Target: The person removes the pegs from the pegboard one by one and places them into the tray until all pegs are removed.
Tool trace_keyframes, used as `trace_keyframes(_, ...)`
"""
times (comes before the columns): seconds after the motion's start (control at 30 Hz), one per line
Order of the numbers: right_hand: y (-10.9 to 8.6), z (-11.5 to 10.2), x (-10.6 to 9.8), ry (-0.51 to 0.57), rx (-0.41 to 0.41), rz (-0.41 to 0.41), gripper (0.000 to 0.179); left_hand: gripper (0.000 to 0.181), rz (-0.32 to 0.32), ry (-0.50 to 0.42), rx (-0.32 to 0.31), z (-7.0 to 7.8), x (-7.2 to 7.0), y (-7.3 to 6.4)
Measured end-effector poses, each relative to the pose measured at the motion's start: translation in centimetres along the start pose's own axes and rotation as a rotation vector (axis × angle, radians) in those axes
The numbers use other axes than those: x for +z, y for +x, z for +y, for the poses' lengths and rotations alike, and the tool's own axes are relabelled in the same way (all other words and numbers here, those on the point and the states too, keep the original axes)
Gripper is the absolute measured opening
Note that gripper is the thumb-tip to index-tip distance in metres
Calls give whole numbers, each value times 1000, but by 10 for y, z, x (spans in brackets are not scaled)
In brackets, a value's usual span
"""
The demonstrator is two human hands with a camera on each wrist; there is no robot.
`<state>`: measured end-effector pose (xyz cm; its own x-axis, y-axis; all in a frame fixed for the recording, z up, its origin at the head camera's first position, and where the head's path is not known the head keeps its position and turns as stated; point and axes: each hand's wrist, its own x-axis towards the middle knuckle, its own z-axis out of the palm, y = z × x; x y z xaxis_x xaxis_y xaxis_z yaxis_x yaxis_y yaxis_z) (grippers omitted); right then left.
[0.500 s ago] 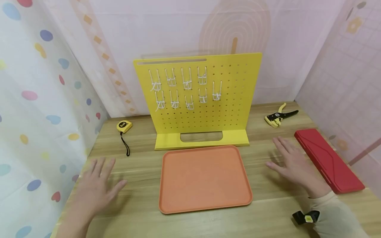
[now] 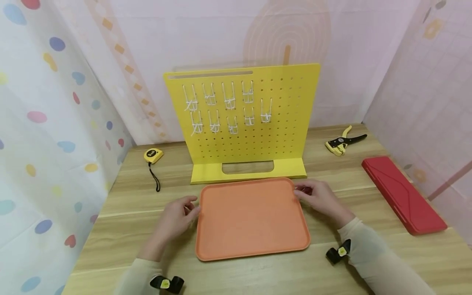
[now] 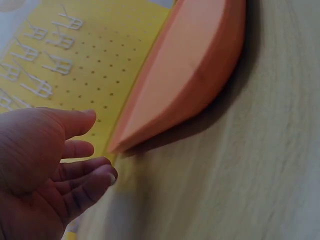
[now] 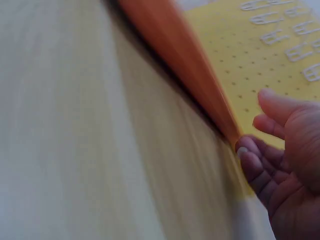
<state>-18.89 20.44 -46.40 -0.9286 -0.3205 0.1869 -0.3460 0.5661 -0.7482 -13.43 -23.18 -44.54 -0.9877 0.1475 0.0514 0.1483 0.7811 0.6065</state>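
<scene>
Flanking the orange tray, the left hand and right hand are placed, seemingly, to keep both ends within reach. Both are held loosely cupped, thumbs parted, nothing gripped; contact cannot be told. The tray is laid flat before the yellow pegboard on the table.

Solid orange across the round-cornered rectangular tray, and bright yellow on the flat pegboard, patterned with rows of darker holes, its bent wire hooks all in white! Brown grain streaks the pale wooden table. Yellow meets black on the compact tape measure, and again on the two-handled pliers; red covers the long flat case. Coloured ovals and hearts dot the white hanging cloth!
</scene>
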Motion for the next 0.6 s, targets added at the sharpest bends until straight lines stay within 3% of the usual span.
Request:
trace_keyframes(0.2, 5, 13, 17, 99, 86, 62, 15, 23, 15, -213, -57, -11, 19, 7)
trace_keyframes(0.37, 6, 20, 17, 147, 105, 37, 15, 25, 43, -390, -119, -18, 24, 6)
trace_keyframes(0.6, 5, 28, 0, 88, 105, 52, 16, 28, 5, -490, -134, -10, 34, 13)
